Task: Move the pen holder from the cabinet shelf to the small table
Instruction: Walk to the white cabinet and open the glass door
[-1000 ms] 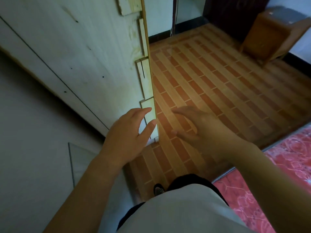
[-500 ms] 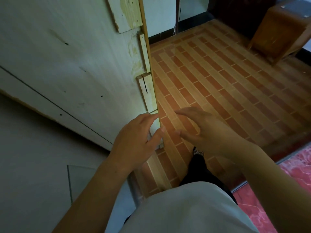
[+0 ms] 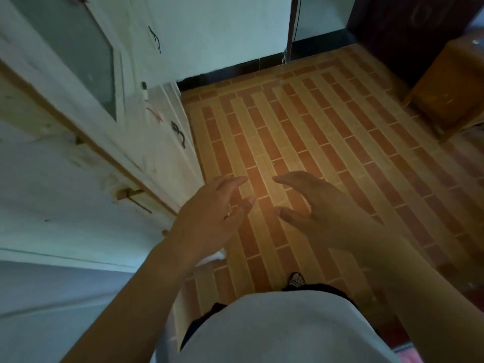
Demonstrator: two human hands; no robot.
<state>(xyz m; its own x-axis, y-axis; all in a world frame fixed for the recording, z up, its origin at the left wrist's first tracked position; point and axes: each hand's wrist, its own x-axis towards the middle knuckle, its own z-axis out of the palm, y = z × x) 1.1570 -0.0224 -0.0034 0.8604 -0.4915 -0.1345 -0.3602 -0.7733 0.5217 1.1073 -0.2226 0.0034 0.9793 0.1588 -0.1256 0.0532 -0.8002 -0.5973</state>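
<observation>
No pen holder shows in the head view. A white cabinet (image 3: 157, 121) with a frosted glass door panel and dark curled handles fills the left side. Its door (image 3: 65, 179) swings out toward me, wooden edge and hinge facing up. My left hand (image 3: 212, 213) hovers just right of that door's edge, fingers spread, holding nothing. My right hand (image 3: 314, 205) floats beside it over the floor, fingers also apart and empty. A small wooden table (image 3: 450, 90) stands at the far right.
Orange and tan brick-pattern floor (image 3: 301, 132) stretches between cabinet and table. A dark wooden door or wardrobe (image 3: 408, 27) rises behind the table. A thin cable (image 3: 289, 27) runs down the white back wall. My foot (image 3: 296, 280) shows below my hands.
My left hand has let go of the door's edge and both hands hang free. The view has swung, revealing the cabinet's front and handles.
</observation>
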